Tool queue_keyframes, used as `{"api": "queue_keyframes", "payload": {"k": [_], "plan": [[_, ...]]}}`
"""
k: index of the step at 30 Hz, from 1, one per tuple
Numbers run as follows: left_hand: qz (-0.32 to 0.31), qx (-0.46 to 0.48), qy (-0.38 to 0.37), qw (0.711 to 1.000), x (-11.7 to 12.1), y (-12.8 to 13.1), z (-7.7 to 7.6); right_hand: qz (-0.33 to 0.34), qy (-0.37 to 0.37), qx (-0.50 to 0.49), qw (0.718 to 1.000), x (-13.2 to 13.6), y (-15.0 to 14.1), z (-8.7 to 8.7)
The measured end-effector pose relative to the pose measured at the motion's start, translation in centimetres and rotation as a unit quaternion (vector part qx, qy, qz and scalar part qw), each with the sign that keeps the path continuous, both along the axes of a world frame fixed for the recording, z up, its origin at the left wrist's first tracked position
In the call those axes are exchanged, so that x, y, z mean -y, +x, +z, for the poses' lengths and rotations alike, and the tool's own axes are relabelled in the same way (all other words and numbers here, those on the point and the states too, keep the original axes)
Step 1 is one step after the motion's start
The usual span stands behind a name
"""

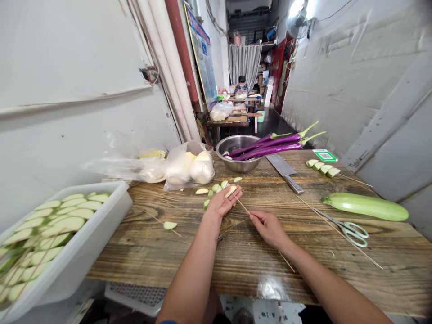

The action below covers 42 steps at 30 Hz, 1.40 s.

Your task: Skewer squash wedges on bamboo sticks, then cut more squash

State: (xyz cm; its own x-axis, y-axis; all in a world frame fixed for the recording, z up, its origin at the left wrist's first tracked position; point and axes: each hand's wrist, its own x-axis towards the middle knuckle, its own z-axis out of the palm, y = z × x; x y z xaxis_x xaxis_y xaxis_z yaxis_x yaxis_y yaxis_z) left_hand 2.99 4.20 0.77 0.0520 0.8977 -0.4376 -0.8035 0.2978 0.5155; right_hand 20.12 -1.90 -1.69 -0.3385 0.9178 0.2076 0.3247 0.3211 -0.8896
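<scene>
While the left hand [221,202] is turned palm up over the middle of the wooden table [135,252], its fingers extended and loosely spread, a pale green-edged slice [231,191] lies across them. The right hand [268,227], apart from the left and a little nearer, pinches a thin skewer [240,204] between thumb and fingers; its far end points left and meets the slice, though I cannot tell how deep it goes. Just beyond the left hand, and partly hidden by it, is a loose group of cut pieces [201,191]. On the left, near one more cut piece [170,225] lying alone, a white tub [113,211] holds many broad slices [67,224] with sticks across them. At the far side of the table a clear plastic bag [178,173] of round pale vegetables [201,167] sits left of a metal bowl [243,167], across which long purple eggplants [270,151] lie. To the bowl's right is a cleaver [281,165], and farther right a threaded row of slices [324,168] is near a green card [325,155]. Nearer on the right are a whole green squash [366,206] and scissors [353,231], with a loose stick [366,255] running beside them
</scene>
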Motion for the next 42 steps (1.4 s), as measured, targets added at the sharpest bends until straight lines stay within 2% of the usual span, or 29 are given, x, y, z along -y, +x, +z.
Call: {"api": "queue_keyframes", "payload": {"k": [8, 18, 42], "plan": [[-0.008, -0.030, 0.028, 0.999, 0.1, 0.0, -0.3, 0.001, 0.006, 0.013, 1.000, 0.2, 0.0, 0.4], [-0.023, -0.064, 0.030, 0.997, 0.4, 0.3, 0.0, 0.000, 0.012, 0.015, 1.000, 0.1, -0.1, 0.1], [-0.060, -0.058, 0.035, 0.996, 0.8, 1.3, 0.2, -0.003, 0.015, 0.020, 1.000, 0.4, -0.6, -0.1]]}}
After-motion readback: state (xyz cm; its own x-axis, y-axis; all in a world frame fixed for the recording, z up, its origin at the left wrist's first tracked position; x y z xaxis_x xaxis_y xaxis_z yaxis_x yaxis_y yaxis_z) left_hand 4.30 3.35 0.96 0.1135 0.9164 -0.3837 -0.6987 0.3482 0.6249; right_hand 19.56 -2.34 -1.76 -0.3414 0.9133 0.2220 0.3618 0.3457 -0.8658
